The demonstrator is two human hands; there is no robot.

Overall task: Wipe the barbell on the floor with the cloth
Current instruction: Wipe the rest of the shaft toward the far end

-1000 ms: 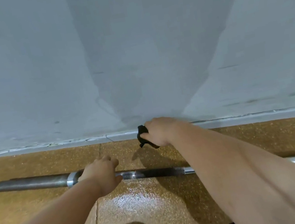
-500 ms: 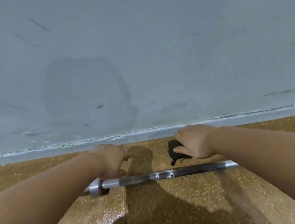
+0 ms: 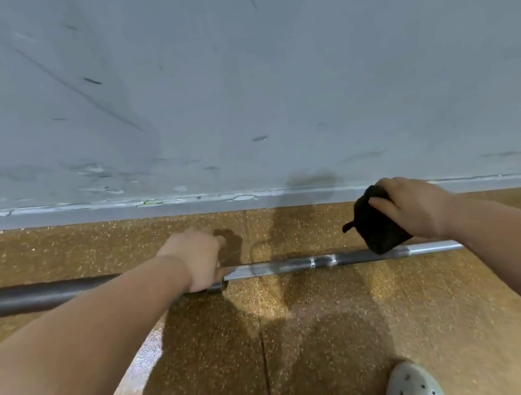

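Observation:
A steel barbell [image 3: 302,263] lies on the speckled brown floor, parallel to the wall, with its thick dark sleeve [image 3: 33,296] at the left. My left hand [image 3: 198,257] rests on the bar at the collar beside the sleeve, fingers curled over it. My right hand [image 3: 410,205] holds a black cloth [image 3: 377,227] pressed down on the thin shaft farther right. The bar's right end is hidden behind my right forearm.
A scuffed grey wall [image 3: 231,80] rises just behind the barbell, its base [image 3: 114,204] chipped. A light perforated shoe [image 3: 411,390] stands on the floor at the bottom right. A seam [image 3: 264,353] runs across the floor toward me.
The view has shifted so the sleeve shows again at the left. My right hand with the cloth has come down from above the bar onto the shaft, farther from my left hand.

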